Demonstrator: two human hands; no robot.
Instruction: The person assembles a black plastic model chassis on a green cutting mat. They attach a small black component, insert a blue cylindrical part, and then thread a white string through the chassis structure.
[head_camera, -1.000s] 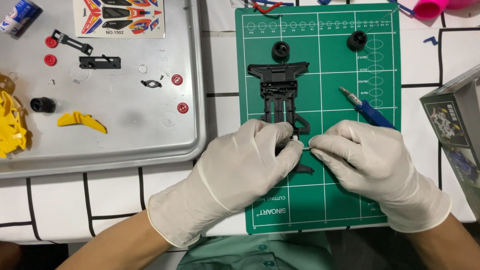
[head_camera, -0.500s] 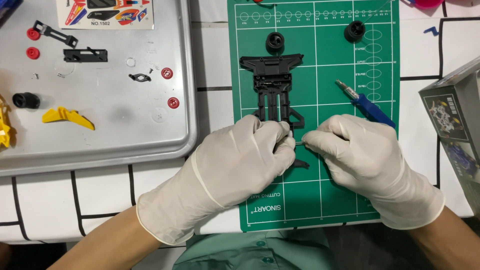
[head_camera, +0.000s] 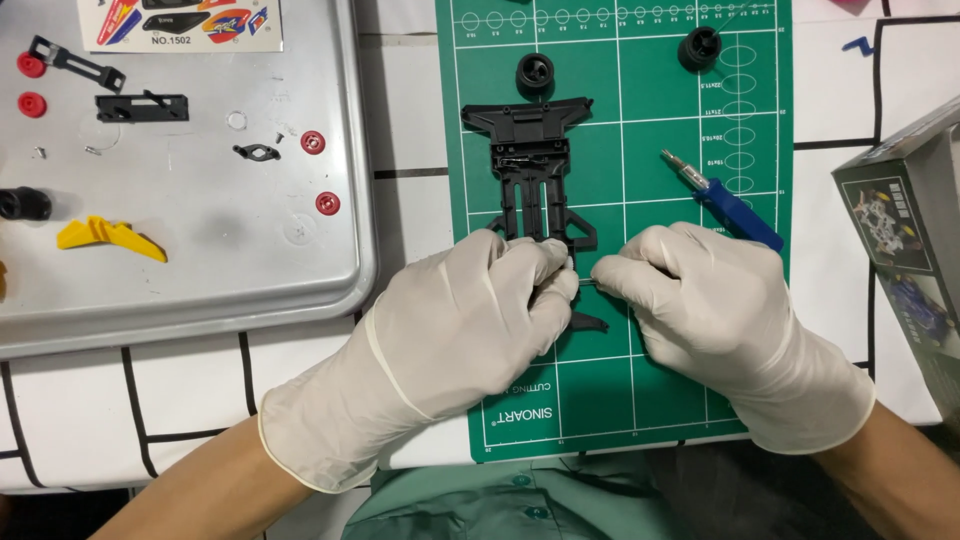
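Both hands unmoved since earlier; gloved left hand (head_camera: 455, 335) curled over black plastic toy-car chassis (head_camera: 535, 170) on green cutting mat (head_camera: 700, 330); gloved right hand (head_camera: 720, 320) pinching thin metal pin (head_camera: 586, 282).

Both gloved hands are down on the green cutting mat (head_camera: 690, 150), pinching at the near end of a black plastic chassis (head_camera: 530, 170). The left hand (head_camera: 455, 335) covers that end, and the right hand (head_camera: 715, 320) comes in from the other side with its fingertips (head_camera: 610, 272) almost meeting the left's, a thin dark pin-like bit between them. A blue screwdriver (head_camera: 725, 205) lies just behind the right hand. Two black wheels (head_camera: 535, 72) sit near the mat's far edge. The metal tray (head_camera: 220, 280) to the left has red wheels (head_camera: 327, 203), a yellow part (head_camera: 108, 237) and a sticker sheet (head_camera: 180, 22).
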